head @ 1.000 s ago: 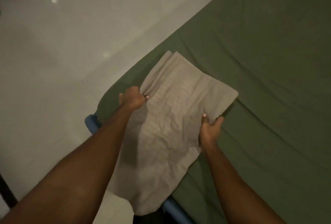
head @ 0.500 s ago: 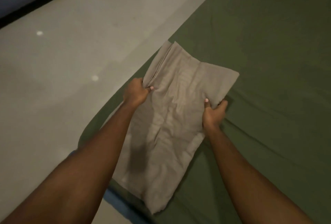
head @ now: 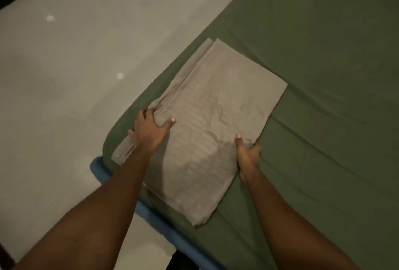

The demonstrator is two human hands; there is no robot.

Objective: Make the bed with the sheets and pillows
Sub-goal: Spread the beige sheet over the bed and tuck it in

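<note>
Lying on bed [head: 323, 53], folded sheet [head: 216, 118], left hand [head: 149, 133] and right hand [head: 248, 155] gripping opposite edges.

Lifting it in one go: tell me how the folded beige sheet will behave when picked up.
Probably floppy: the sheet bunches where the left hand grips it. Likely light, being thin cloth. Its layers, fanned along one edge, may slide apart without the right hand pinching the other side.
</note>
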